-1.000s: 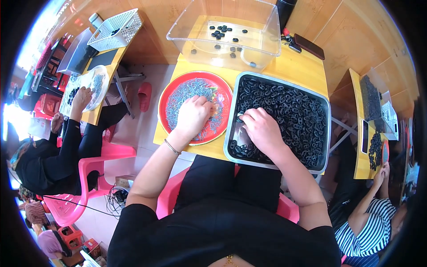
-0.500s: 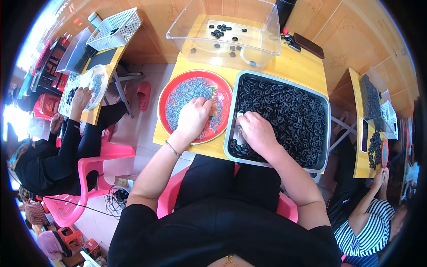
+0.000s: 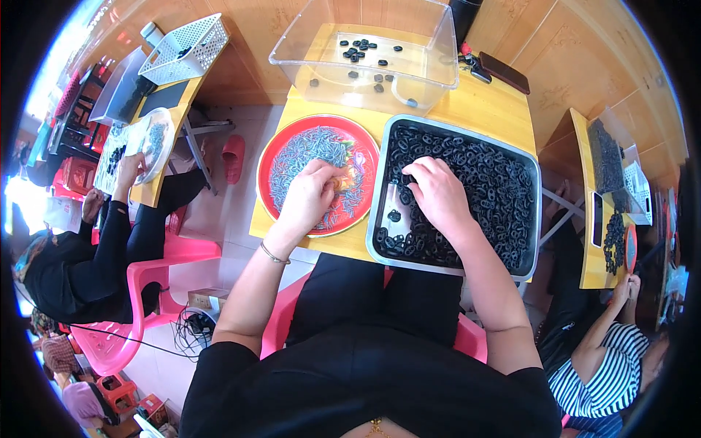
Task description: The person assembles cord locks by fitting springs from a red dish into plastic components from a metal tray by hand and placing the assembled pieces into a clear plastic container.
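Note:
My left hand (image 3: 307, 193) hovers over a round red tray (image 3: 358, 139) with a patterned middle. Small, slim grey screw-like pieces (image 3: 290, 162) cover much of it. The left fingers are pinched together; whatever lies between them is hidden. To the right, my right hand (image 3: 439, 193) bends over a metal tray (image 3: 400, 228) heaped with small black oval pieces (image 3: 496, 175) that have holes in them. Its thumb and fingers close just above the pieces near the tray's left side, and I cannot make out what they hold. Part of the bare tray bottom shows below that hand.
Behind the trays stands a clear plastic bin (image 3: 438, 82) with several black pieces inside. Keys (image 3: 478, 69) and a brown case (image 3: 504, 74) lie at the back right. Co-workers sit at tables on the left (image 3: 69, 270) and right (image 3: 602, 372). A pink slipper (image 3: 233, 159) lies on the floor.
My right hand has moved away from me, up the metal tray's left side, uncovering the bare patch and some black pieces. My left hand has shifted slightly over the red tray.

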`<state>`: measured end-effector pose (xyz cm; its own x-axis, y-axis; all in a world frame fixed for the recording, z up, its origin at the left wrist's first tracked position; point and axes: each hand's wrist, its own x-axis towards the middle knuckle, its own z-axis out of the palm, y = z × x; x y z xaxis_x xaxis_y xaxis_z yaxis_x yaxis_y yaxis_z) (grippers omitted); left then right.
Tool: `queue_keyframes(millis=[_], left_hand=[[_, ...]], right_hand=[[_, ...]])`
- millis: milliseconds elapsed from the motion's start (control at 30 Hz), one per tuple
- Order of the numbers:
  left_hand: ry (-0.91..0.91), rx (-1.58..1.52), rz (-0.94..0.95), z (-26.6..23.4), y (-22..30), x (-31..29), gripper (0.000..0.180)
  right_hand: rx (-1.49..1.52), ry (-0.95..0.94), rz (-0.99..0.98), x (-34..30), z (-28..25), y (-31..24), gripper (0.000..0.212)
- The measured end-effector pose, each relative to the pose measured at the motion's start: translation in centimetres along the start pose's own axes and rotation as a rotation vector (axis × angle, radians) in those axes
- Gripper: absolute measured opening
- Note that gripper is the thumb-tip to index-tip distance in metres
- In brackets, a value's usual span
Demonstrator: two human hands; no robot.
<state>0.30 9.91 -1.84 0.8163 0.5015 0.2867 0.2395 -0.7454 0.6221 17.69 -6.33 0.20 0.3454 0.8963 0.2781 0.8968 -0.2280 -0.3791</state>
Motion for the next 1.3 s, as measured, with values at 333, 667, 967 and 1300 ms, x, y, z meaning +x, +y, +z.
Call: queue_keyframes(millis=[333, 667, 967, 1300], left_hand=[[-0.066, -0.129, -0.093, -0.5, 0.4, -0.6, 0.017], [-0.023, -0.03, -0.116, -1.2, 0.6, -0.7, 0.019], [-0.08, -0.157, -0.196, -1.4, 0.1, -1.1, 0.017], [-0.075, -0.658, -0.255, -1.0, -0.4, -1.3, 0.011]], right_hand=[[-0.064, -0.036, -0.044, 0.7, 1.0, -0.2, 0.016], [-0.233, -0.07, -0.072, 0.4, 1.3, 0.1, 0.012], [-0.215, -0.092, -0.134, 0.3, 1.6, 0.0, 0.006], [0.072, -0.063, -0.001, -0.1, 0.0, -0.3, 0.01]])
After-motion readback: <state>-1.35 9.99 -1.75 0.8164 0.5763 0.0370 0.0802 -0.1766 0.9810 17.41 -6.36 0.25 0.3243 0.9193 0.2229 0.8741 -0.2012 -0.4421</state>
